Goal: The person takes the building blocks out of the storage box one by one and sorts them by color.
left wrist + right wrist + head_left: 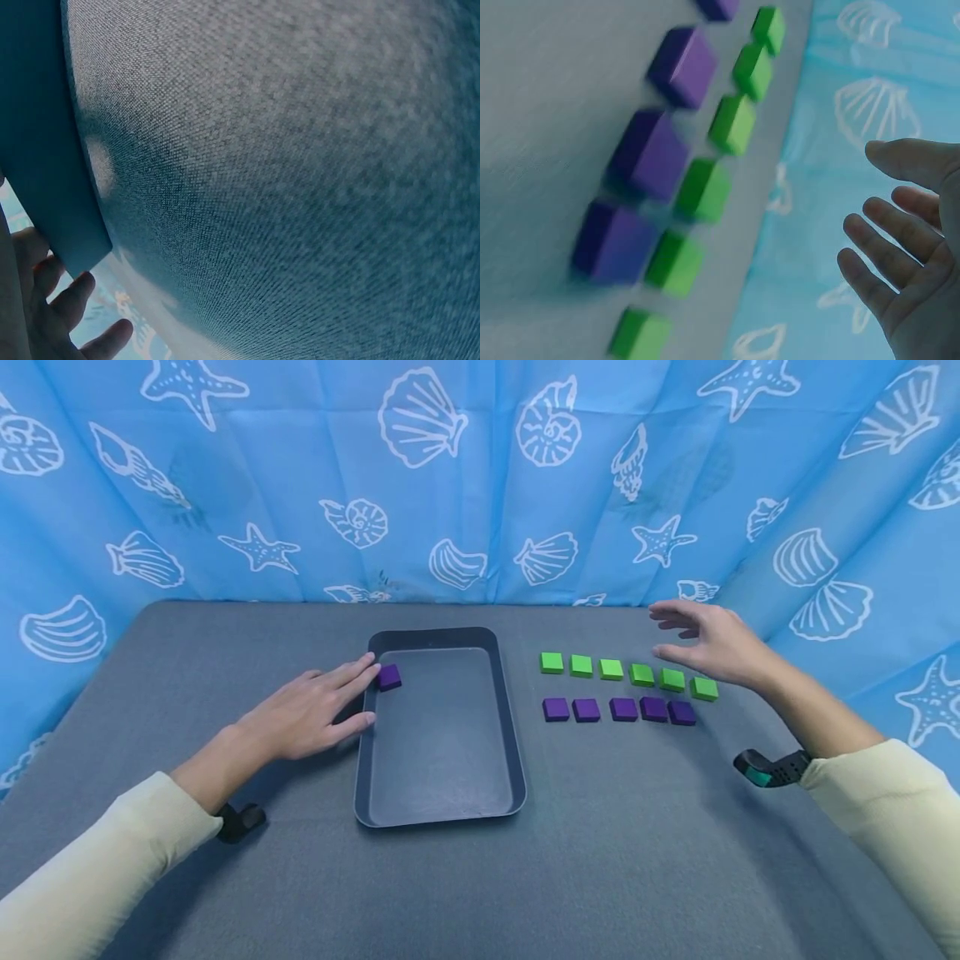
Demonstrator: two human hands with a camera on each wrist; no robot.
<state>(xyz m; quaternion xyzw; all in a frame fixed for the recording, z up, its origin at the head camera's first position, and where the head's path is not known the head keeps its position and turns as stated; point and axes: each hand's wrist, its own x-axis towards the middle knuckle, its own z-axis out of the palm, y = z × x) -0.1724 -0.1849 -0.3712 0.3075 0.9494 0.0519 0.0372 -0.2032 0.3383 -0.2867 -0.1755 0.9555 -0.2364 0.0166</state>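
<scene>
A dark grey rectangular tray (pixel 442 817) lies on the table, with one purple block (pixel 389 677) inside near its far left corner. My left hand (pixel 315 710) is at the tray's left rim, fingers extended, fingertips right beside that block. In the left wrist view, the fingers (pixel 71 304) show at the corner of the tray wall (pixel 52 150). My right hand (pixel 712 642) is raised past the right end of a row of green blocks (pixel 641 674), its fingers spread loosely and nothing between them. A row of purple blocks (pixel 624 709) lies nearer to me, alongside the green row.
The grey cloth-covered table (pixel 600 860) reaches back to a blue curtain (pixel 480 485) printed with white shells and starfish. Both block rows stand to the right of the tray. Black bands with small devices (pixel 772 770) are on both wrists.
</scene>
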